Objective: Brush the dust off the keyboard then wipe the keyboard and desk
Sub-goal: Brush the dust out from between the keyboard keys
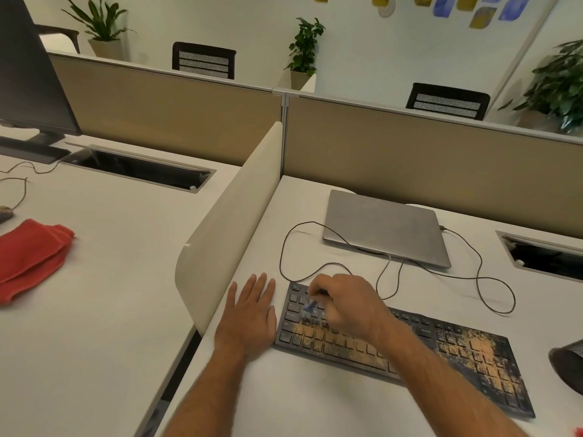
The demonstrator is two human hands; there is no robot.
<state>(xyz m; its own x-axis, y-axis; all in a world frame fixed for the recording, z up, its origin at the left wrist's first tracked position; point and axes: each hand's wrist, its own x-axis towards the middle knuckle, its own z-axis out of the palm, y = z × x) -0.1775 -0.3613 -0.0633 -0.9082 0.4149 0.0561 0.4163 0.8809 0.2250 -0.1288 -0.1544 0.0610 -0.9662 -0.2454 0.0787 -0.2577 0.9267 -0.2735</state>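
Observation:
A black keyboard (pixel 457 357) lies on the white desk (pixel 315 398), with orange-tan dust across its left-middle keys and its number pad. My right hand (pixel 345 305) hovers over the keyboard's left part and grips a small brush (pixel 310 307), blurred, with a blue part and bristles on the keys. My left hand (pixel 250 313) rests flat on the desk, fingers straight, just left of the keyboard's edge. A red cloth (pixel 30 255) lies on the neighbouring desk at the far left.
A closed grey laptop (pixel 385 227) sits behind the keyboard, with a thin cable (pixel 479 279) looping over the desk. A cream divider (pixel 227 222) splits the two desks. Cable openings (pixel 542 258) are cut into both. A dark object (pixel 568 364) is at the right edge.

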